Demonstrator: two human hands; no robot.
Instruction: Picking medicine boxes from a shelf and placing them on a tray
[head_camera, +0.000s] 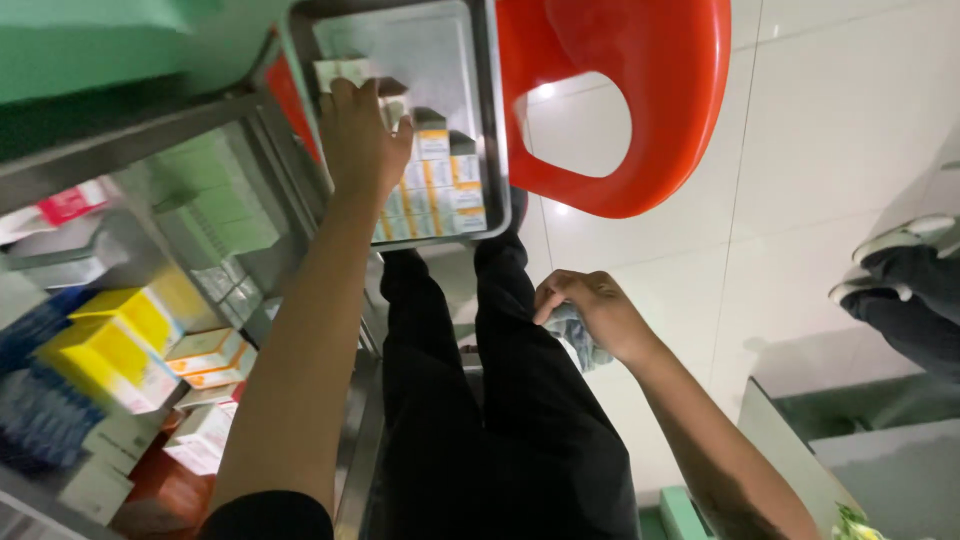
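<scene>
My left hand (360, 135) reaches down into a metal tray (482, 120) and rests on small white and orange boxes (440, 185) stacked inside it; whether its fingers grip one is hidden. My right hand (585, 305) hangs beside my leg in black trousers (480, 400), closed on a crumpled grey-blue cloth (578, 335). The tray sits below me, next to a red plastic chair (620, 90).
Glass shelves (180, 280) on the left hold yellow boxes (110, 350), white and orange boxes (205, 355) and green packs. Another person's shoe and dark trouser leg (910, 270) are at the right edge. White floor tiles (780, 200) lie beyond the chair.
</scene>
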